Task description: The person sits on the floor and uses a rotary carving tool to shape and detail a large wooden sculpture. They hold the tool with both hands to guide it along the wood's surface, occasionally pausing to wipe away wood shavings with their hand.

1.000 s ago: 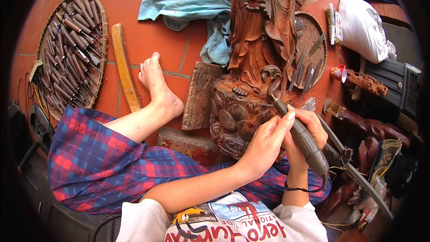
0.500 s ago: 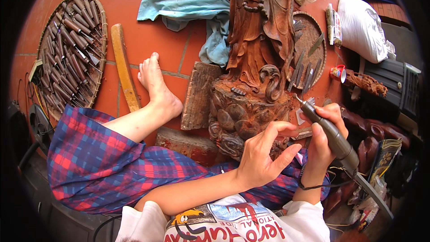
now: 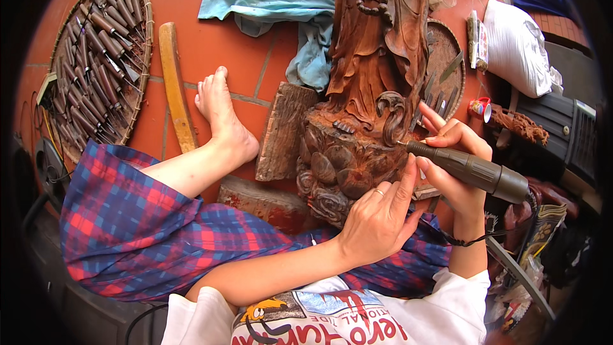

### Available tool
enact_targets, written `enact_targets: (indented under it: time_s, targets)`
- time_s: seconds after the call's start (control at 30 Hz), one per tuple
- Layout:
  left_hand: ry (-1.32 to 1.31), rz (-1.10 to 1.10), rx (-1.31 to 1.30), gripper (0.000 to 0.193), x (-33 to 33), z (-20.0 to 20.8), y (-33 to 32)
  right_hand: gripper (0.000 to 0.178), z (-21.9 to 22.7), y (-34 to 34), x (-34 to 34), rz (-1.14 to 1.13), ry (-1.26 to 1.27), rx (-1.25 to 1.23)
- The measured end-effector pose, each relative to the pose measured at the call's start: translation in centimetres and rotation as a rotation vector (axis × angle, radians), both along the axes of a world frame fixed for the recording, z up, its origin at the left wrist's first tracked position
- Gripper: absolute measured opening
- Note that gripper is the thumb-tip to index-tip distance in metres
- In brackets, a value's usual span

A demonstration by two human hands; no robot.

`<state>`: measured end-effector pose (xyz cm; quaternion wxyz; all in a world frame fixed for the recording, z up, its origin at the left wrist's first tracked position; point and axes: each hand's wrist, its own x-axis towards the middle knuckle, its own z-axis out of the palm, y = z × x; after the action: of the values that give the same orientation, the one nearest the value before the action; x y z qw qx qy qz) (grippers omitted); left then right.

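A carved reddish-brown wooden statue (image 3: 364, 70) stands in front of me on a base of carved lotus petals (image 3: 338, 166). My right hand (image 3: 467, 198) is closed around a dark handheld rotary tool (image 3: 476, 169), whose thin bit points left and meets the right side of the base, just below a curled carved piece (image 3: 389, 115). My left hand (image 3: 377, 223), a ring on one finger, holds nothing. Its fingers are stretched out along the lower right of the base, with the fingertips close to my right thumb; whether they press on the wood is hard to tell.
Wooden blocks (image 3: 284, 131) lean by the base. At left are a round basket (image 3: 148, 45) of chisels and a yellowish wooden bar (image 3: 175, 89). Behind lies a blue cloth (image 3: 268, 0); at right, a basket with blades (image 3: 463, 51), a red cup (image 3: 480, 110) and a white sack (image 3: 514, 45).
My right hand has swung the rotary tool left and flatter, bringing its bit from the air to the base. My left hand's fingers have straightened and drawn together beside it.
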<state>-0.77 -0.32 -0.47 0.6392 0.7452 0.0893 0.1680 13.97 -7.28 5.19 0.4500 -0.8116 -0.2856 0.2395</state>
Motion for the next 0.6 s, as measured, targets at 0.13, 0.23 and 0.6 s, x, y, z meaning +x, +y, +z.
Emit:
enact_targets:
  time_s: [0.13,0.23,0.6]
  targets:
    - [0.015,-0.03,0.229,0.09,-0.25,-0.13,0.09,0.016,-0.42,0.42,-0.02,-0.003,0.045,0.025]
    - [0.013,0.004,0.136,0.09,-0.37,-0.25,-0.12,0.016,-0.07,0.81,0.07,0.061,-0.016,-0.04]
    - [0.032,-0.019,0.064,0.091,-0.57,-0.65,-0.24,0.016,-0.29,1.05,0.08,0.104,-0.052,-0.158]
